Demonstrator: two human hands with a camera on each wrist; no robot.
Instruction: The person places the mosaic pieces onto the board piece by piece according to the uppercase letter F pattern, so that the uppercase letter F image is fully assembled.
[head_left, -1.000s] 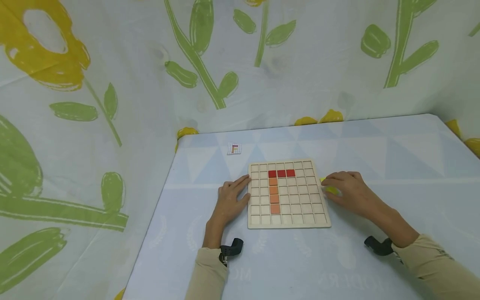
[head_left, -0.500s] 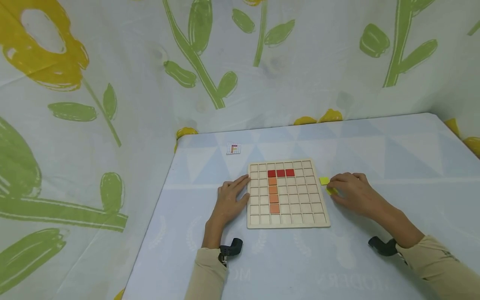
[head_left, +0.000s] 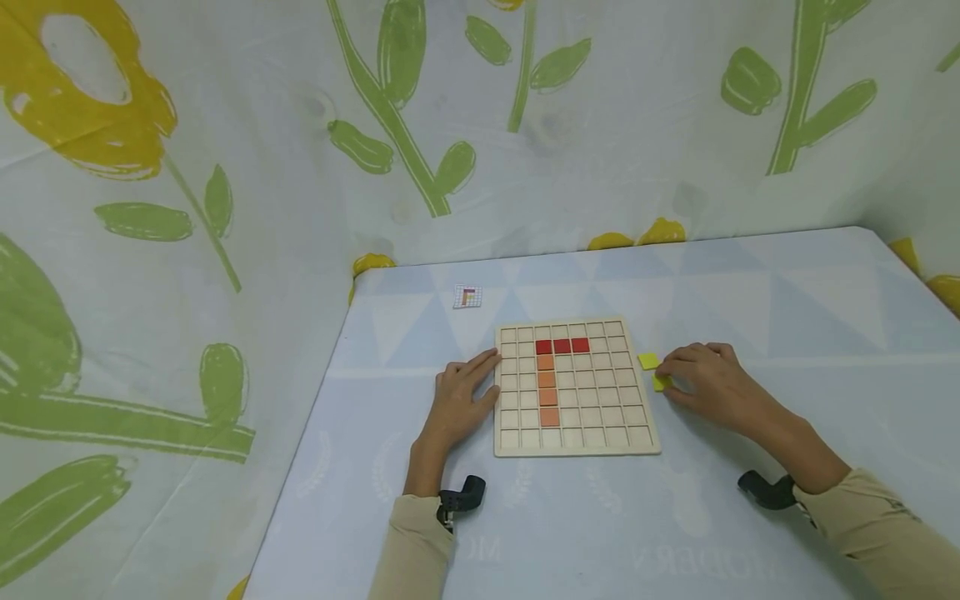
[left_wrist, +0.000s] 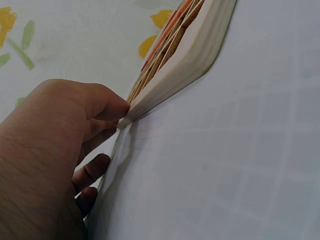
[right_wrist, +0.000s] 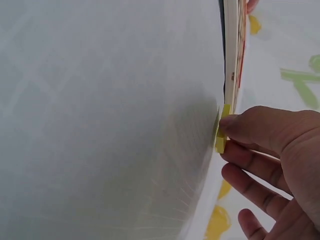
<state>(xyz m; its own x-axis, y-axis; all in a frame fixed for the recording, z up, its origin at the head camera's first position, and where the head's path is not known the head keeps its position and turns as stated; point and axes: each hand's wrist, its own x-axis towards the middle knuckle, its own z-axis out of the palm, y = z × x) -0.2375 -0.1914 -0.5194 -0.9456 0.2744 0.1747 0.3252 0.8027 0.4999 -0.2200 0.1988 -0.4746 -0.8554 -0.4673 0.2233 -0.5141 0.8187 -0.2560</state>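
Observation:
A square wooden grid board point(head_left: 600, 408) lies on the table, with several red tiles point(head_left: 562, 346) in a row and several orange tiles point(head_left: 548, 379) in a column below their left end. My left hand point(head_left: 459, 404) rests at the board's left edge, fingers extended and fingertips touching the rim. To the right of the board, my right hand point(head_left: 705, 379) pinches a yellow tile point(right_wrist: 223, 130) between thumb and index finger, low over the table. Just beyond those fingertips lies another yellow tile point(head_left: 648, 361), flat beside the board's right edge.
A small card point(head_left: 467, 297) printed with a coloured grid pattern lies behind the board, to the left. The table's back edge meets a hanging cloth point(head_left: 637, 167) with flower prints. Each wrist wears a black camera mount point(head_left: 465, 493).
My right hand has shifted slightly right, away from the board, uncovering the far yellow tile. The left hand and the board stay where they were.

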